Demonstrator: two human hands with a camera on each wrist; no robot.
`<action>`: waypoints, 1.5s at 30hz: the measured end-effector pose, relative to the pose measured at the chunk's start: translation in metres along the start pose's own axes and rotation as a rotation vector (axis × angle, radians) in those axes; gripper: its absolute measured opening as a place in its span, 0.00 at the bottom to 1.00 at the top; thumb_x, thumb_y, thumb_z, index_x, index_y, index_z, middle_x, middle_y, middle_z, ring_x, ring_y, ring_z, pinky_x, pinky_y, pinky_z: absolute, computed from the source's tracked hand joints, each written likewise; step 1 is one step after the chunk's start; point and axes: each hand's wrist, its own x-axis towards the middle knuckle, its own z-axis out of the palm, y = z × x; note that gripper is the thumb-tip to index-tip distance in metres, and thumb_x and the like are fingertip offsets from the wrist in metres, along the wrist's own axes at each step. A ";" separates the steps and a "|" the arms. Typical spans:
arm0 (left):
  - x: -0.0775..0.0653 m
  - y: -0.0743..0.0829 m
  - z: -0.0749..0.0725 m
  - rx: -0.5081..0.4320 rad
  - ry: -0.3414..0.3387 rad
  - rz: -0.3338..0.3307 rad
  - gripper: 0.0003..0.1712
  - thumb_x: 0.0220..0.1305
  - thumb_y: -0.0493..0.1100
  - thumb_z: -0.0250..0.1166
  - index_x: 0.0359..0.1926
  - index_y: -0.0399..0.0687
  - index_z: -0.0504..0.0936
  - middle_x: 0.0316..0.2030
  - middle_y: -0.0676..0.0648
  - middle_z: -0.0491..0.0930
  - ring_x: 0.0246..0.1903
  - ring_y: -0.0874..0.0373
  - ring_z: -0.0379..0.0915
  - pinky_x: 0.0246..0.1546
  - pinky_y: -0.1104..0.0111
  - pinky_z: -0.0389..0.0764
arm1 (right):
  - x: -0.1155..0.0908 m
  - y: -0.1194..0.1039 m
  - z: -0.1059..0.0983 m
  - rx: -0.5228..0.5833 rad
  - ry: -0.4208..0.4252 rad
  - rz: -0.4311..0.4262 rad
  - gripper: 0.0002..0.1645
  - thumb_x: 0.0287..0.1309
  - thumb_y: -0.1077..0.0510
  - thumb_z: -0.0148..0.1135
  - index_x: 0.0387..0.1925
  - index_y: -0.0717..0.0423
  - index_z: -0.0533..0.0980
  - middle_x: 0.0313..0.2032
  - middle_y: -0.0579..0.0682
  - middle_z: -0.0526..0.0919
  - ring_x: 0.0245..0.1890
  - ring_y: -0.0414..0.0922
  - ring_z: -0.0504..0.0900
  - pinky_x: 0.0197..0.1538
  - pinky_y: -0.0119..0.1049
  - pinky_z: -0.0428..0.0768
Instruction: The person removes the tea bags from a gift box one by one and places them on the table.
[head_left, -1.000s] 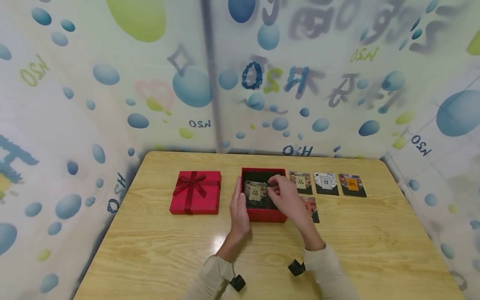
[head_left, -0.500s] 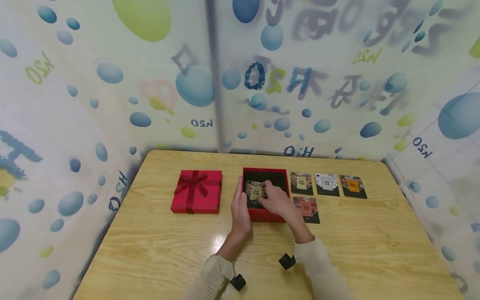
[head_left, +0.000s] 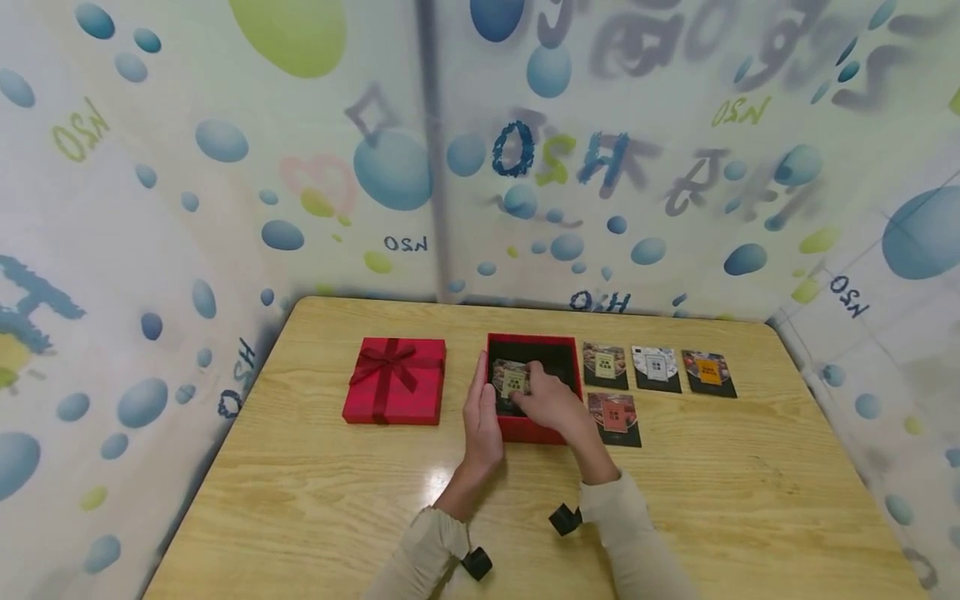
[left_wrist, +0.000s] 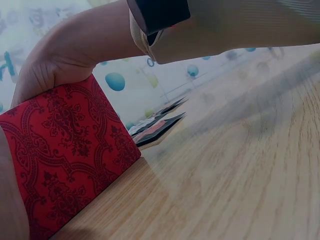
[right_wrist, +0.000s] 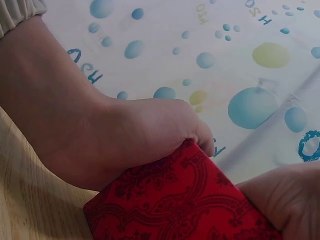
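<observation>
An uncovered red patterned box [head_left: 532, 431] with a dark inside stands on the table. My left hand [head_left: 482, 421] lies with straight fingers along the box's left side. Inside the box, at its left, is a flat printed packet [head_left: 510, 375] with a pale green label. Reaching over the front wall, my right hand [head_left: 553, 404] holds this packet by its right part, thumb low and fingers higher. In the right wrist view the box wall [right_wrist: 175, 200] hides the fingertips of the right hand [right_wrist: 145, 130]. The left wrist view shows the box's patterned side [left_wrist: 70, 150].
A red lid [head_left: 393, 382] with a dark red ribbon bow lies left of the box. To the right lie flat packets: one with a green label [head_left: 605, 365], a white one [head_left: 656, 369], an orange-labelled one [head_left: 708, 372] and a red-labelled one [head_left: 614, 418]. A patterned curtain [head_left: 480, 192] rises behind the table.
My right hand has moved left and deeper into the box, from the packet's right edge onto its right part. The red-labelled packet is uncovered now. My left hand has stayed on the box.
</observation>
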 end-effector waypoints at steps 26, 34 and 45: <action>0.002 0.004 0.002 0.021 0.018 -0.012 0.30 0.82 0.32 0.37 0.80 0.30 0.54 0.80 0.38 0.55 0.80 0.41 0.46 0.76 0.77 0.48 | 0.002 -0.001 0.003 0.016 0.157 -0.059 0.28 0.72 0.51 0.63 0.67 0.59 0.72 0.44 0.54 0.84 0.34 0.47 0.82 0.39 0.47 0.82; 0.001 0.005 0.002 0.033 0.024 -0.006 0.30 0.83 0.34 0.37 0.81 0.37 0.55 0.80 0.45 0.56 0.80 0.47 0.47 0.76 0.75 0.50 | 0.001 -0.003 0.003 0.011 0.220 -0.060 0.23 0.72 0.54 0.63 0.61 0.62 0.75 0.39 0.53 0.82 0.32 0.47 0.78 0.37 0.43 0.78; 0.001 0.002 0.003 0.021 0.006 0.023 0.30 0.84 0.38 0.37 0.82 0.41 0.54 0.81 0.46 0.55 0.81 0.48 0.46 0.77 0.73 0.50 | 0.003 0.006 0.001 0.166 0.210 -0.128 0.21 0.74 0.57 0.60 0.61 0.64 0.74 0.49 0.58 0.85 0.47 0.52 0.85 0.50 0.50 0.84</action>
